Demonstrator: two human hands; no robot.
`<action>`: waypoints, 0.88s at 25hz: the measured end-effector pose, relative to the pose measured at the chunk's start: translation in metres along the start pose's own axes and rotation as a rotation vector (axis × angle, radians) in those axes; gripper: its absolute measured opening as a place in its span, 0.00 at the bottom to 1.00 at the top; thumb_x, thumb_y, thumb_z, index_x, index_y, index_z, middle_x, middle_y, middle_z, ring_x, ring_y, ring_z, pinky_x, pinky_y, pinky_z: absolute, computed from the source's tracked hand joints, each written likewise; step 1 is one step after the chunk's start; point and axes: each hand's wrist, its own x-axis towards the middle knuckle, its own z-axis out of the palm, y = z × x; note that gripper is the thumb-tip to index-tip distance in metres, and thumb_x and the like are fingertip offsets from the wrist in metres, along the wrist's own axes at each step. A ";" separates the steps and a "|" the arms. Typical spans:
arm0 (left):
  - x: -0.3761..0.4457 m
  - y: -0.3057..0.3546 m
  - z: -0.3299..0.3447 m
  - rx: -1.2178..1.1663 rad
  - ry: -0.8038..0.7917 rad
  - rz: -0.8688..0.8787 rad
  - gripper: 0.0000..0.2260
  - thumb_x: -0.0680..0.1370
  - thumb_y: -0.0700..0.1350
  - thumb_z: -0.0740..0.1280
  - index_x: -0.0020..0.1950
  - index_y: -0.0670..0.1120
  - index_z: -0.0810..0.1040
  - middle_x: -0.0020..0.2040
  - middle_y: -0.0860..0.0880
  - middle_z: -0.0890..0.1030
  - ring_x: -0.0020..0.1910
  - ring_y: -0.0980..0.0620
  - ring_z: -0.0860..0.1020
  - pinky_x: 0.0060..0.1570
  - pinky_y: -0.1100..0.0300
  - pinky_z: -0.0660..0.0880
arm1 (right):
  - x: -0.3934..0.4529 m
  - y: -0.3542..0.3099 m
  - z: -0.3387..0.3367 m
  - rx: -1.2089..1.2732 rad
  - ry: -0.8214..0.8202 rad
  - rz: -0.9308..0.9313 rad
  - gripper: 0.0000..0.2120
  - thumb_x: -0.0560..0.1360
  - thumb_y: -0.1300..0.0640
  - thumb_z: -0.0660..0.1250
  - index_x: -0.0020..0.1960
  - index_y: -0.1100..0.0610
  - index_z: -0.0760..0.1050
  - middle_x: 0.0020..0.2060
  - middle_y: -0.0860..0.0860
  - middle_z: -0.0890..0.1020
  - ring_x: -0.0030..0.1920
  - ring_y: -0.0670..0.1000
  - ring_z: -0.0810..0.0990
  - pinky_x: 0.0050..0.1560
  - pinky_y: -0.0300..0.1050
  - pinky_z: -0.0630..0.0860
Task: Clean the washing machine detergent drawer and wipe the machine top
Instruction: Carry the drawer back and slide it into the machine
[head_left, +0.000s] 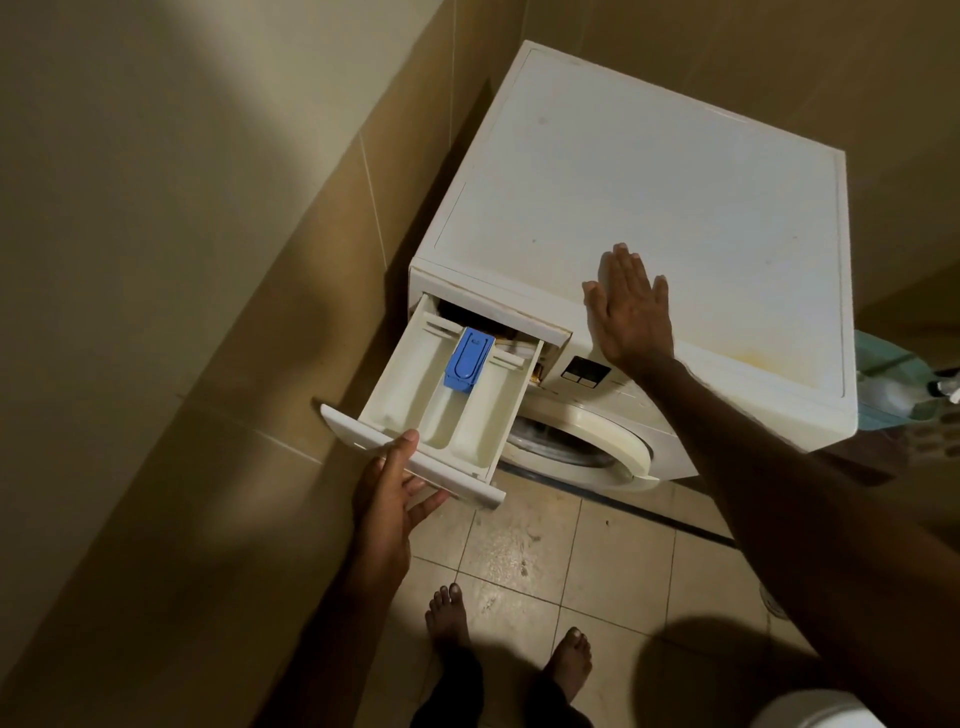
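Left grip: the left hand (387, 501) holds the drawer (441, 400) by its front panel (410, 457), thumb on the top edge and fingers curled under it.
Right grip: the right hand (631, 306) holds nothing; it lies flat, fingers straight and together, palm down on the machine top (649, 171) near its front edge.
Drawer position: pulled far out of its slot (488, 317) at the machine's upper left corner, tilted a little downward, its back end apparently inside the slot.
Drawer contents: three pale compartments; a blue cap (469, 359) sits over the back of the middle one. Brownish residue shows at the right rear corner and inside the slot.
Step in hand: probably freeing the drawer so that it can be washed.
How to do it well: keep the flat hand pressing on the top so the machine does not shift. Pull straight along the slot, not sideways. If the drawer stops, the blue cap is likely the release; press it down while drawing out. Support the underside as it comes free, since leftover liquid could spill.
Risk: pulling on the panel alone could strain it if the drawer catches.
Machine top: white, with faint spots and a yellowish stain near the front right; not yet wiped, as far as can be judged.
Around: round door (587, 447) below, tiled floor (618, 551), tiled wall (208, 260) just left, bare feet (452, 613) underneath.
Cloth: no wiping cloth is plainly in view.
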 end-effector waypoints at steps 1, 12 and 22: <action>0.001 0.001 0.001 0.005 0.001 0.007 0.34 0.67 0.62 0.77 0.69 0.49 0.78 0.63 0.41 0.83 0.61 0.39 0.83 0.54 0.41 0.84 | 0.000 0.000 0.000 0.008 0.001 0.002 0.30 0.88 0.43 0.43 0.84 0.58 0.49 0.84 0.56 0.50 0.84 0.55 0.47 0.82 0.63 0.46; 0.002 -0.005 0.016 -0.010 0.013 -0.031 0.35 0.65 0.62 0.79 0.69 0.49 0.78 0.62 0.42 0.84 0.60 0.40 0.84 0.53 0.43 0.84 | -0.001 0.000 0.002 0.027 0.019 0.007 0.29 0.88 0.44 0.44 0.84 0.58 0.51 0.84 0.55 0.51 0.84 0.54 0.48 0.82 0.62 0.45; 0.004 -0.001 0.033 -0.050 0.053 -0.017 0.37 0.63 0.61 0.80 0.69 0.51 0.77 0.63 0.43 0.83 0.60 0.40 0.84 0.52 0.41 0.84 | -0.001 0.001 0.004 0.027 0.030 0.003 0.30 0.88 0.44 0.44 0.85 0.57 0.50 0.84 0.54 0.50 0.84 0.53 0.47 0.82 0.62 0.44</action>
